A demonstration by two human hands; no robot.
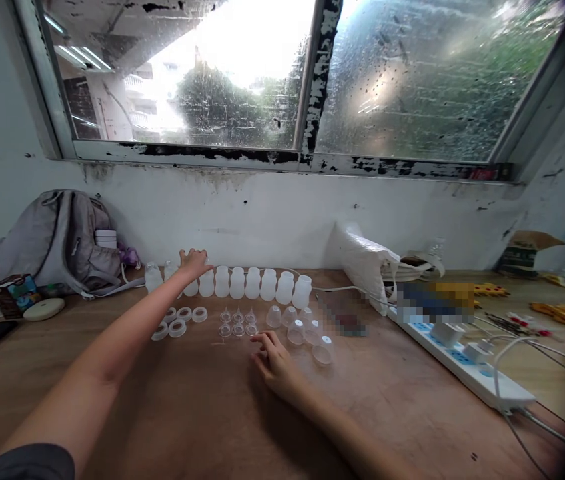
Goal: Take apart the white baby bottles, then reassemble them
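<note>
Left hand point(195, 262) apparently at bottle row point(253, 284).

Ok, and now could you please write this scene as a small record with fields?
left hand: at the bottle row, toward its left end; grip unclear
right hand: near the teats, no held thing visible
bottles: translucent, in one row
rings: left of the teats
teats: clear, two rows of three
domed covers: right of the teats
backpack: grey, far left
power strip: white, right side

No readable text, labels, brands, numbers or signs; markings too small.
</note>
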